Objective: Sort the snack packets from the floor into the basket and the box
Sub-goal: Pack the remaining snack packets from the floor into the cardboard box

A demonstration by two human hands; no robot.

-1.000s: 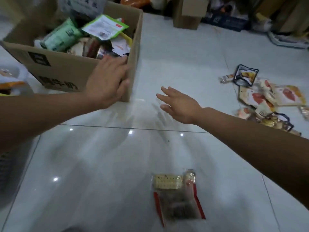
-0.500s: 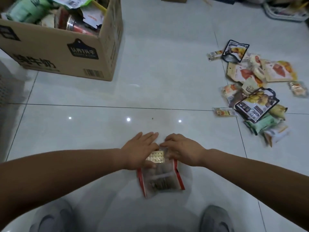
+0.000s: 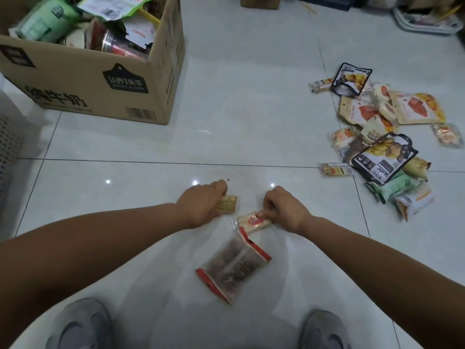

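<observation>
On the tiled floor (image 3: 251,109) lies a clear, red-edged snack packet (image 3: 234,268).

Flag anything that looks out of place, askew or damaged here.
The snack packets lie in a jumbled, overlapping heap on the floor at right, and others poke above the cardboard box rim. Nothing looks torn or spilled.

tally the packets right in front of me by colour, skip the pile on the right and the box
tan cracker packet, gripped in the left hand: 1
pale packet with red print, pinched by the right hand: 1
clear plastic packet with red edges, lying on the white tiled floor: 1
total: 3
</observation>
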